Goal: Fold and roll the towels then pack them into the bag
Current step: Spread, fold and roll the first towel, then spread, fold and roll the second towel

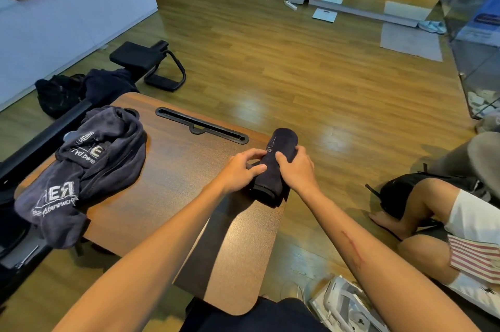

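1. Navy towelling, unfolded: a heap of dark towels with white lettering lies at the 9 o'clock side of the lap table, spilling over the table's left edge.
2. Black fabric bundle sits on the wood floor at 10 o'clock from the table, beside a black padded bench. Whether this bundle is a bag cannot be told.
3. Long black slot runs along the table's far edge, at 12 o'clock.
4. Left hand: fingers curled, thumb and fingertips pinching the near-left edge of the rolled towel.
5. Rolled towel: a tight dark cylinder lying on the table's right edge at 3 o'clock, its long axis running from 6 towards 12 o'clock, its far end reaching past the table corner. White lettering shows partly near that far end.
6. Right hand: wrapped over the right side of the roll, fingers curled round it and gripping, just beside the left hand.
7. Black bag rests on the floor at 3 o'clock, well apart from the table, against the bare leg of a second person seated there in white shorts.
8. White clothes iron lies on the floor at 5 o'clock.
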